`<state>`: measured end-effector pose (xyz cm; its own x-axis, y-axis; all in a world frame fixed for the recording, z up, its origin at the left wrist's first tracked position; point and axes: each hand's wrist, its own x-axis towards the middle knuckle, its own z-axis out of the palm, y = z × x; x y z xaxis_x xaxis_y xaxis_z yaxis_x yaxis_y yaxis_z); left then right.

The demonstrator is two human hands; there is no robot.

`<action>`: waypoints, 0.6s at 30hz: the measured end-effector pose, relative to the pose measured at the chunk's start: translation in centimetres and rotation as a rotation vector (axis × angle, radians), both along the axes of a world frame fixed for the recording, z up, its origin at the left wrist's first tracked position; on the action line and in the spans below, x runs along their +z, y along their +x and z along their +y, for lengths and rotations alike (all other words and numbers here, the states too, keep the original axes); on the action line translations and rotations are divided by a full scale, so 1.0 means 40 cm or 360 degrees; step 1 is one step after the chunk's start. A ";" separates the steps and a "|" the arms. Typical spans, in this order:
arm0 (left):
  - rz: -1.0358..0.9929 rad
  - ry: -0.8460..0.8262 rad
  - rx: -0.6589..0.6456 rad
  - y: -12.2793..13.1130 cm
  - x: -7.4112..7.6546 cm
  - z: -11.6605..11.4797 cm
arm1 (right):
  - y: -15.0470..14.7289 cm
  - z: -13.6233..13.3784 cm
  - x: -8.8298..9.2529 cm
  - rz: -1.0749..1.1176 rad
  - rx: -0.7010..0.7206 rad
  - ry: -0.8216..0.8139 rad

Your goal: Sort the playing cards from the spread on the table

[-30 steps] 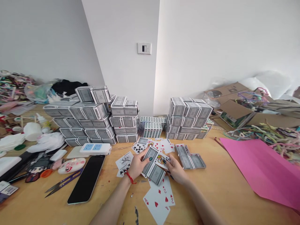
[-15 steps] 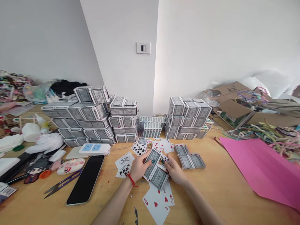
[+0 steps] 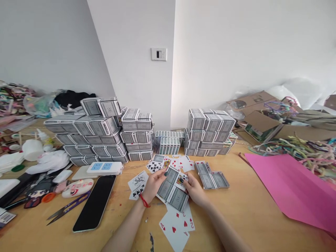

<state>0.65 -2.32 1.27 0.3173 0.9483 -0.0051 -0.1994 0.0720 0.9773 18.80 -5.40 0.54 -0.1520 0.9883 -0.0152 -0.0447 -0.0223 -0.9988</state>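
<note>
Between my two hands is a piece made of joined playing cards point(image 3: 168, 187), mostly grey patterned backs, with a face card showing at its right. My left hand point(image 3: 154, 183), with a red string bracelet at the wrist, pinches its upper left edge. My right hand point(image 3: 194, 190) grips the right side, thumb on the face card. Loose heart and diamond cards point(image 3: 175, 227) lie beneath and in front. Black-suited cards and a joker point(image 3: 138, 182) rest left of my hands. Another folded card piece point(image 3: 212, 175) sits to the right.
Stacked card blocks point(image 3: 99, 126) stand at the back left, with more card blocks point(image 3: 210, 129) at the back right. A phone point(image 3: 95, 203), scissors point(image 3: 68, 207) and a power strip point(image 3: 105, 168) lie left. Pink paper point(image 3: 286, 189) and yarn point(image 3: 301, 154) are on the right.
My left hand has shifted up along the card piece, its thumb now at the upper edge instead of across the middle. My right hand keeps its grip. The view has moved slightly.
</note>
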 end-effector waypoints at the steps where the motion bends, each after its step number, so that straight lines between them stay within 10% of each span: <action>1: -0.0079 -0.0121 -0.0014 -0.005 0.001 0.003 | 0.005 0.003 0.001 0.0010 0.0016 -0.0027; 18: -0.0065 -0.0468 -0.0346 -0.040 0.027 0.015 | 0.023 0.006 0.003 0.0131 0.0188 -0.0111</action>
<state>-0.93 -1.73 2.35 0.5167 0.8187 -0.2505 -0.1870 0.3935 0.9001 19.72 -5.18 0.66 -0.2708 0.9604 -0.0656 -0.1190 -0.1011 -0.9877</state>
